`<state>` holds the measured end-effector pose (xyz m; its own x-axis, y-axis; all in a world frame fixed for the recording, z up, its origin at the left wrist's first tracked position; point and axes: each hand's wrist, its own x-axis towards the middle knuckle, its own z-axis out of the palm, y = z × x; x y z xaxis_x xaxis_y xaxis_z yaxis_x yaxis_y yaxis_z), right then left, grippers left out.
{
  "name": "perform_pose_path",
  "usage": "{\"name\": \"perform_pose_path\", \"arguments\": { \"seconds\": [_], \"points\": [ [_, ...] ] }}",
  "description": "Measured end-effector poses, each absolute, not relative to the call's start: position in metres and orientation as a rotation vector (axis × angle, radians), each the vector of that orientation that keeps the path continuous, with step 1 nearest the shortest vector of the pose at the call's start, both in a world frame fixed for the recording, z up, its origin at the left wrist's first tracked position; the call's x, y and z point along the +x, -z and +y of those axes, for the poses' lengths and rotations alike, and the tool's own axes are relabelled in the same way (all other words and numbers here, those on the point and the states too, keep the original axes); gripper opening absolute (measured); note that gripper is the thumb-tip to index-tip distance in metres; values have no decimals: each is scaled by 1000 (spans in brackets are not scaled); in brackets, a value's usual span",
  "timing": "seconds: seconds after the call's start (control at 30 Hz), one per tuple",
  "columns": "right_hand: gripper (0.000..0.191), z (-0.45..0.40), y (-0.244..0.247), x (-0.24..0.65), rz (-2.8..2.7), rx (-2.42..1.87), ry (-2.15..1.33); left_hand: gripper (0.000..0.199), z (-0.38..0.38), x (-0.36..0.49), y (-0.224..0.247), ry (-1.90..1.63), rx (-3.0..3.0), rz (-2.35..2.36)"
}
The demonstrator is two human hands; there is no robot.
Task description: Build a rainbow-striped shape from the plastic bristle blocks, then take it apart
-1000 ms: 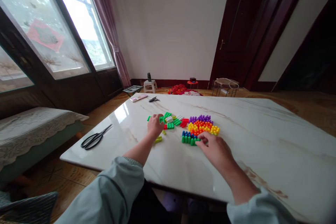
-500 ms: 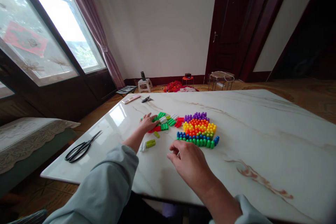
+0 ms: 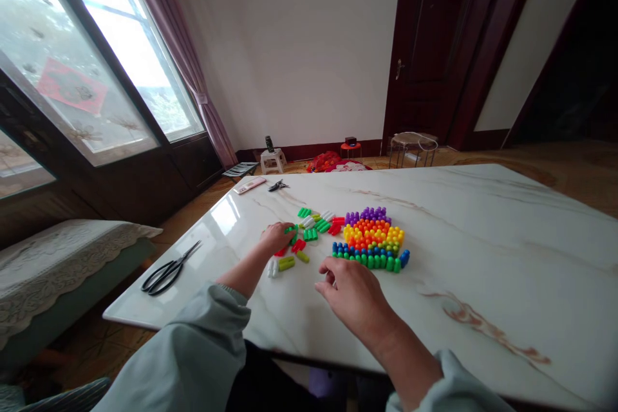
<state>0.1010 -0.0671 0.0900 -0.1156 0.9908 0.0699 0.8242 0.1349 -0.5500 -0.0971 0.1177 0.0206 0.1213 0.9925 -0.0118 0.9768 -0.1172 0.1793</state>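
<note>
My left hand (image 3: 279, 237) is closed on a green piece (image 3: 292, 233) at the left of the loose pieces. Around it lie green, red (image 3: 298, 245), white (image 3: 273, 268) and yellow-green pieces (image 3: 286, 262). My right hand (image 3: 348, 283) hovers over the table just in front of the rows of coloured pieces, its fingers curled; anything between them is too small to make out. Purple (image 3: 367, 215), orange, yellow (image 3: 394, 235), blue and green pieces (image 3: 376, 262) stand upright in packed rows.
Black-handled scissors (image 3: 168, 272) lie on the marble table (image 3: 463, 232) at the left. A pink phone (image 3: 251, 185) and small black pliers (image 3: 278, 185) rest near the far left edge. Stools stand beyond the table.
My left hand has drawn its spread fingers together on a green piece, uncovering red and green pieces nearby. My right hand stays near the rows, and the view has shifted slightly.
</note>
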Motion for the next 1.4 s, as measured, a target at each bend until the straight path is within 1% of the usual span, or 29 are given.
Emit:
{"name": "perform_pose_path", "arguments": {
  "seconds": [0.13,0.23,0.27,0.33,0.43,0.5,0.67,0.83,0.93,1.23,1.4],
  "points": [
    [17,-69,-92,100,-2008,-1733,-545,33,118,-86,-36,-154,2258,2040],
    [17,-71,-92,99,-2009,-1718,-545,31,126,-70,-39,-279,2387,1960],
    [17,-71,-92,99,-2011,-1717,-555,34,130,-65,-38,-319,2434,1898],
    [17,-71,-92,99,-2011,-1722,-575,49,139,-54,-35,-330,2508,1767],
    [18,-71,-92,101,-2003,-1726,-585,71,152,-42,-31,-150,2557,1642],
    [19,-70,-91,103,-1994,-1722,-584,74,159,-37,-30,-29,2551,1598],
    [18,-70,-89,103,-1994,-1696,-591,60,169,-31,-31,9,2512,1571],
    [18,-71,-89,102,-2009,-1690,-588,58,168,-32,-30,46,2511,1601],
    [18,-71,-88,102,-2025,-1692,-584,53,166,-35,-29,50,2500,1627],
    [18,-66,-88,104,-2040,-1705,-556,39,149,-44,-18,-144,2498,1740],
    [18,-66,-89,105,-2040,-1712,-563,35,143,-48,-26,-230,2500,1702]
  ]
}}
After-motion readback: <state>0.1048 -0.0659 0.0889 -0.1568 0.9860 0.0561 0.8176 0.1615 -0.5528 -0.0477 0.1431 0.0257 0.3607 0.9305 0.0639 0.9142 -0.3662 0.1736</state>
